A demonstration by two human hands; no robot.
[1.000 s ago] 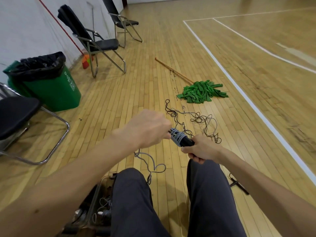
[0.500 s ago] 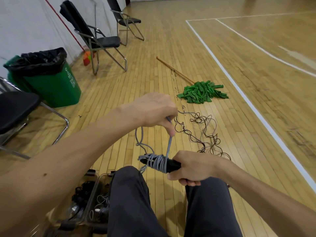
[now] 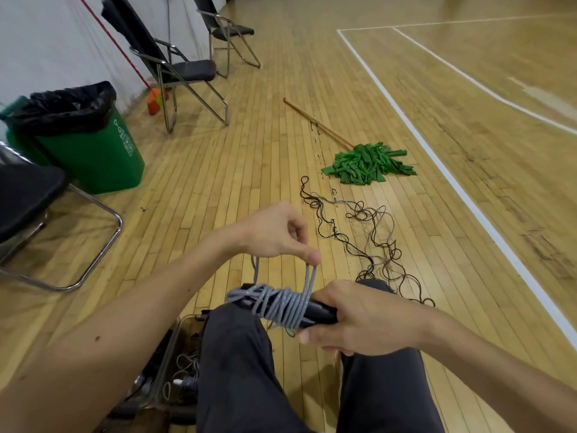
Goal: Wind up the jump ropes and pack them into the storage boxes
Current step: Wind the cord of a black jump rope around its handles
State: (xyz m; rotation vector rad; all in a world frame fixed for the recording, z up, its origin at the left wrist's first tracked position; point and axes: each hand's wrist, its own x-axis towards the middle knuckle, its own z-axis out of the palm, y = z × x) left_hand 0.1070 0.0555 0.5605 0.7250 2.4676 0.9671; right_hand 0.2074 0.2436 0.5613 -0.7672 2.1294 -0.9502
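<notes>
My right hand (image 3: 352, 320) grips the black handles (image 3: 318, 314) of a jump rope above my knees. Grey rope (image 3: 281, 303) is coiled many times round those handles. My left hand (image 3: 274, 232) hovers just above the coil and pinches a loop of the grey rope between thumb and fingers. A tangle of dark and grey jump ropes (image 3: 368, 242) lies on the wooden floor beyond my right knee. A clear storage box (image 3: 170, 364) with wound ropes inside sits on the floor by my left leg, partly hidden by it.
A green mop (image 3: 368, 164) with a wooden stick lies on the floor ahead. A green bin (image 3: 93, 145) with a black bag stands at the left. Folding chairs (image 3: 184, 73) stand along the wall, and another chair (image 3: 28, 195) is close on my left.
My left hand has come down and to the right with the rope loop, closer to the coil. The right hand with the handles has stayed over my knees, and more turns lie on the handles.
</notes>
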